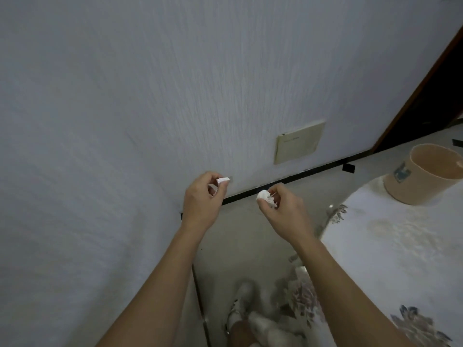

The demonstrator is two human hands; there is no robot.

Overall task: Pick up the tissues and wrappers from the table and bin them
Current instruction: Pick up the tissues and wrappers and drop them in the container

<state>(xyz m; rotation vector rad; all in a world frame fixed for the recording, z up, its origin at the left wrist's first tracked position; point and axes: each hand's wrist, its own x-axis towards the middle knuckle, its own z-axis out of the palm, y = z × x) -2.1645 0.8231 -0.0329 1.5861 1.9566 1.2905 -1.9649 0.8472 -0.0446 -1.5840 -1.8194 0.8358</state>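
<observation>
The left hand [200, 199] is pinched closed on a small white tissue scrap [222, 181] that pokes out beyond its fingertips, and just to its right the right hand [283, 209] is closed on a crumpled white tissue wad [266, 197] (its loose strands hang below the fingers). Both are held in the air in front of the pale wall [150, 83], well apart from the beige bin [423, 176], which stands on the patterned table [400, 246] far to the right of the right hand's grip.
</observation>
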